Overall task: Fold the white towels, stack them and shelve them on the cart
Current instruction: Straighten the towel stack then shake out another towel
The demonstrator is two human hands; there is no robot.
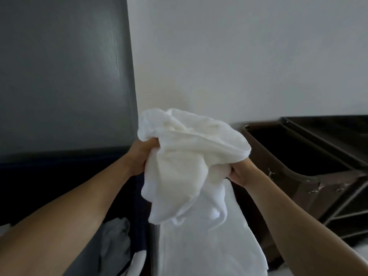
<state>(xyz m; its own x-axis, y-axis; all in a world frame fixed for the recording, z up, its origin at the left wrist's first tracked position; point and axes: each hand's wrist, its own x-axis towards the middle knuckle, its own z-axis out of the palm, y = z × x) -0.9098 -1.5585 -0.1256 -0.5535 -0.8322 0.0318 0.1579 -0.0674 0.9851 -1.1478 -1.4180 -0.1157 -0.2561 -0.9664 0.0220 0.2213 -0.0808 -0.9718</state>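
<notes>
A crumpled white towel [191, 156] (bunched, one end trailing down) hung in mid-air, its sides clenched in the left hand [142, 156] and right hand [242, 173], before a pale wall [239, 56], near the dark cart [298, 172].

Soft matt white cloth towel [191, 156], dark wood-grained panel [63, 72], smooth matt wall [249, 56]

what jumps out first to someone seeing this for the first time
A crumpled white towel fills the centre, held up in the air, with the left hand gripping one side and the right hand the other. Behind it to the right stands a dark brown cart against the pale wall.
</notes>
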